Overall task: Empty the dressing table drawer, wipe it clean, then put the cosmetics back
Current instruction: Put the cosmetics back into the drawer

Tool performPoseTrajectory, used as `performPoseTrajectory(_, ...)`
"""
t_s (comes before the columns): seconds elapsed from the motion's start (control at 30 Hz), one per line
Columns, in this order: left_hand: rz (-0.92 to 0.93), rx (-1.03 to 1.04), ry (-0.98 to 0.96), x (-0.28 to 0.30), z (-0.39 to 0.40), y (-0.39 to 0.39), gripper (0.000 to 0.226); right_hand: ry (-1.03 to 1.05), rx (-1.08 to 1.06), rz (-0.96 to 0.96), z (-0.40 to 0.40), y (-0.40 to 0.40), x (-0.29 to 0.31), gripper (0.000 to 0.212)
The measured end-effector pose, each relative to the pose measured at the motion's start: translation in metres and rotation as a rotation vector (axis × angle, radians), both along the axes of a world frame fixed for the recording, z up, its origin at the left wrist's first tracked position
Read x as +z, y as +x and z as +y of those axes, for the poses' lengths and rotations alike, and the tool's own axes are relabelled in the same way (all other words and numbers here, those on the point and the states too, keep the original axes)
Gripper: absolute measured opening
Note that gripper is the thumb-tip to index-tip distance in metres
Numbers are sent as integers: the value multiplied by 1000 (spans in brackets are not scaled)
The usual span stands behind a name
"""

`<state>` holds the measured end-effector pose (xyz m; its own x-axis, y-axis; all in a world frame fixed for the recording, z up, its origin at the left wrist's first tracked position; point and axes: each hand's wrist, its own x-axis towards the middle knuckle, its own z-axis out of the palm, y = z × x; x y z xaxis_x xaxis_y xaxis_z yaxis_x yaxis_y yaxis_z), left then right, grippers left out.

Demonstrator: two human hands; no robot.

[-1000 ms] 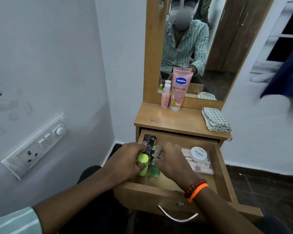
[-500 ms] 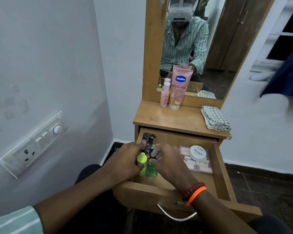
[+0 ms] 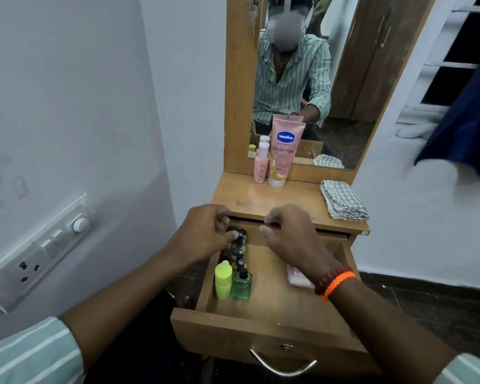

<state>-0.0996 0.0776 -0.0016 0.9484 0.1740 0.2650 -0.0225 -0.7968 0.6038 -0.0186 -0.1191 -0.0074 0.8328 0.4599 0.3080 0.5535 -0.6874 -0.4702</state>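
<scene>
The wooden drawer is pulled out. A lime-green bottle and a green glass bottle stand at its left side. Behind them runs a row of small dark-capped bottles. My left hand reaches to the back left and pinches the rearmost dark-capped bottle. My right hand hovers over the back middle with fingers curled and nothing visible in them. A pink box peeks out under my right wrist. The rest of the drawer's right side is hidden.
On the tabletop stand a pink Vaseline tube and a small pink bottle against the mirror. A folded checked cloth lies at the right. A switchboard is on the left wall.
Both hands have moved from the lime-green and green bottles toward the back of the drawer. Those two bottles now stand uncovered. My right arm now hides the white jar.
</scene>
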Motion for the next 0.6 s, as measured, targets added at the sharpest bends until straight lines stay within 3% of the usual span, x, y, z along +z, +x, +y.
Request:
performPoseTrajectory(0.13, -47, 46, -117, -6, -7, 40, 40, -44, -9, -135, 13, 36, 31, 27)
performPoseTrajectory(0.27, -103, 96, -163, -8, -11, 88, 48, -92, 3, -264, 36, 69, 53, 27)
performPoseTrajectory(0.4, -126, 110, -171, -4, -15, 125, 40, -131, -2, -304, 53, 96, 63, 34)
performPoseTrajectory(0.5, -138, 101, -164, -2, -17, 145, 15, -180, 0, -340, 61, 112, 61, 37)
performPoseTrajectory(0.6, -197, 105, -193, -6, -13, 164, 25, -185, -9, -365, 68, 122, 56, 49)
